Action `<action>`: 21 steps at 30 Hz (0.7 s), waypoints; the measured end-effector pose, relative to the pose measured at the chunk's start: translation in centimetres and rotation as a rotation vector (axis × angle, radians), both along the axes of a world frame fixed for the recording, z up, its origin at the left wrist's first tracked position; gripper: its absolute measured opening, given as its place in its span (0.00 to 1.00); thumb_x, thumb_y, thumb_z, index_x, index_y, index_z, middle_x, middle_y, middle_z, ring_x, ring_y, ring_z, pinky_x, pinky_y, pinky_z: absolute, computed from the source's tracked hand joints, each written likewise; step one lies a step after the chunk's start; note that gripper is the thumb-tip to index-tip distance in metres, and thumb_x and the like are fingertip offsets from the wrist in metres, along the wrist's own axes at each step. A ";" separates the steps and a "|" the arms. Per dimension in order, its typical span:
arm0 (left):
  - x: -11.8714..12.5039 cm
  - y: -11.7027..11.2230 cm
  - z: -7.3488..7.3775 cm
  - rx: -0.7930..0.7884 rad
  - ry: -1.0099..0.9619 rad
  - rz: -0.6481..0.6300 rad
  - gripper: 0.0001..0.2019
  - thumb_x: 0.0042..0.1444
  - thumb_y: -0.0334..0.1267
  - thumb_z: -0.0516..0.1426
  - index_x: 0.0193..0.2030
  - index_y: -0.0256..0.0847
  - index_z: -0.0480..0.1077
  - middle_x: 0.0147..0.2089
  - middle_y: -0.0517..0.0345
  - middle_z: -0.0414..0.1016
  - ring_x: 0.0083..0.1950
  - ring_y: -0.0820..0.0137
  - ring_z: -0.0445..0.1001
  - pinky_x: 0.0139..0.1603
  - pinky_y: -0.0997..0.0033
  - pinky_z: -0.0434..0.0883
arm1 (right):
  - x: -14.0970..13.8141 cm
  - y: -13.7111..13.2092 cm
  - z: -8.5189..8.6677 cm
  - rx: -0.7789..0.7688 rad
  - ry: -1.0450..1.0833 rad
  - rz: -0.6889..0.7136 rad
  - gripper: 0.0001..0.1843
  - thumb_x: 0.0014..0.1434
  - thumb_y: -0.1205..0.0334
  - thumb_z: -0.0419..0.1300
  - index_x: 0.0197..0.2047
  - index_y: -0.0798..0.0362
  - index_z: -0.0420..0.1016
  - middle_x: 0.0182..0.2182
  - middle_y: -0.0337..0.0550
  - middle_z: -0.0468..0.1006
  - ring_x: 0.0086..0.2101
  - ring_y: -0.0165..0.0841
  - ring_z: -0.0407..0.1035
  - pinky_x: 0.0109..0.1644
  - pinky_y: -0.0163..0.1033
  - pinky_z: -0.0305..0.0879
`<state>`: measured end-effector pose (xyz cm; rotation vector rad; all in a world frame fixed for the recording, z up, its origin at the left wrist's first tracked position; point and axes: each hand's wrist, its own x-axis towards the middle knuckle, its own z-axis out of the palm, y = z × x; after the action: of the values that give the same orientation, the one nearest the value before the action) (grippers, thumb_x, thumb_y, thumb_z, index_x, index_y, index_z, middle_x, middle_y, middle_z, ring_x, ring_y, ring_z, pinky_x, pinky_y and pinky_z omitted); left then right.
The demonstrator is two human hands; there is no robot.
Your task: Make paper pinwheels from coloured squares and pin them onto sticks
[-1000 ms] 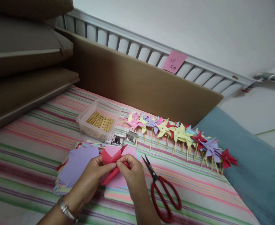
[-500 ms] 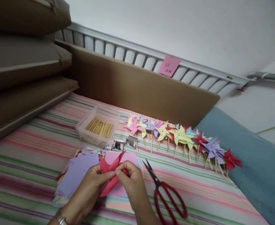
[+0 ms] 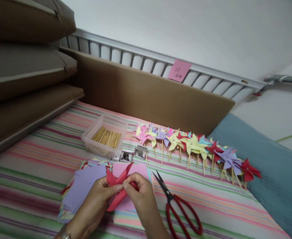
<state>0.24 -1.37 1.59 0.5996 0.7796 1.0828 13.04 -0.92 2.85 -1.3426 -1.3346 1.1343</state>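
Red paper (image 3: 117,201) held betw. both hands, seen against pink sheet (image 3: 141,170); contact w/ sheet can't be told. Long axis set approx. diag., lower L to upper R of view; one pointed flap raised beyond fingertips. Neither hand nearer: paper gripped from both sides, ctr. directly under the thumbs. L hand (image 3: 101,195): paper pinched betw. thumb & fingers, latter partly hidden behind. R hand (image 3: 140,191): thumb & index pressed tog. on paper at ctr., just beside L thumb tip. Scissors (image 3: 170,196) left untouched, R of R hand, blades pointed away.
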 end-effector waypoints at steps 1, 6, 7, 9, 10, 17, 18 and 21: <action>0.0 0.0 0.0 0.005 0.005 0.004 0.09 0.42 0.37 0.66 0.31 0.37 0.79 0.27 0.54 0.79 0.31 0.67 0.73 0.41 0.68 0.67 | 0.0 0.0 0.0 0.003 -0.003 0.001 0.04 0.48 0.68 0.58 0.23 0.54 0.70 0.21 0.36 0.71 0.26 0.29 0.64 0.31 0.32 0.61; -0.1 -0.1 0.0 0.019 0.040 0.020 0.10 0.42 0.37 0.66 0.33 0.37 0.79 0.29 0.54 0.79 0.31 0.67 0.74 0.41 0.68 0.68 | -0.3 -0.2 0.3 0.017 -0.023 -0.028 0.04 0.47 0.69 0.58 0.23 0.55 0.70 0.22 0.36 0.71 0.27 0.30 0.65 0.32 0.33 0.61; -0.1 -0.1 0.0 0.013 0.040 0.016 0.10 0.43 0.37 0.66 0.34 0.37 0.79 0.29 0.54 0.79 0.32 0.67 0.74 0.41 0.68 0.68 | -0.3 -0.2 0.4 0.016 -0.031 -0.031 0.04 0.47 0.69 0.57 0.23 0.55 0.70 0.22 0.36 0.71 0.27 0.30 0.65 0.33 0.33 0.61; -0.1 0.0 0.1 -0.003 0.036 0.005 0.10 0.43 0.37 0.66 0.35 0.38 0.79 0.30 0.54 0.80 0.33 0.66 0.75 0.41 0.69 0.69 | -0.4 -0.1 0.7 0.018 -0.043 -0.028 0.04 0.47 0.70 0.57 0.23 0.55 0.70 0.22 0.36 0.72 0.27 0.31 0.65 0.33 0.33 0.61; -0.1 0.1 0.2 -0.010 0.032 0.004 0.10 0.43 0.36 0.66 0.36 0.38 0.79 0.30 0.54 0.80 0.33 0.67 0.75 0.41 0.69 0.69 | -0.3 -0.1 0.7 0.025 -0.046 -0.022 0.04 0.47 0.70 0.57 0.23 0.55 0.70 0.22 0.36 0.72 0.27 0.30 0.65 0.34 0.33 0.61; 0.0 0.1 0.3 0.021 -0.001 0.000 0.12 0.43 0.36 0.66 0.37 0.38 0.79 0.32 0.52 0.80 0.34 0.66 0.75 0.40 0.70 0.69 | 0.2 0.1 0.4 0.110 -0.091 -0.004 0.06 0.48 0.72 0.57 0.29 0.53 0.70 0.26 0.35 0.72 0.31 0.31 0.67 0.37 0.33 0.62; 0.0 0.0 0.2 0.033 0.002 0.003 0.12 0.43 0.36 0.65 0.38 0.38 0.79 0.32 0.52 0.80 0.34 0.66 0.75 0.40 0.70 0.68 | 0.2 0.0 0.5 0.129 -0.108 0.008 0.07 0.48 0.72 0.56 0.30 0.52 0.71 0.27 0.36 0.73 0.32 0.31 0.68 0.38 0.33 0.63; 0.0 -0.1 0.1 0.063 0.033 0.018 0.12 0.44 0.37 0.65 0.37 0.37 0.79 0.32 0.52 0.80 0.34 0.66 0.74 0.38 0.72 0.67 | 0.4 -0.3 0.3 0.184 -0.164 0.057 0.11 0.50 0.71 0.57 0.37 0.50 0.73 0.35 0.39 0.77 0.39 0.34 0.71 0.45 0.35 0.64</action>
<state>0.22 -1.45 1.66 0.6665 0.7831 1.1192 13.44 -1.22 3.17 -1.2911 -1.5654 0.9296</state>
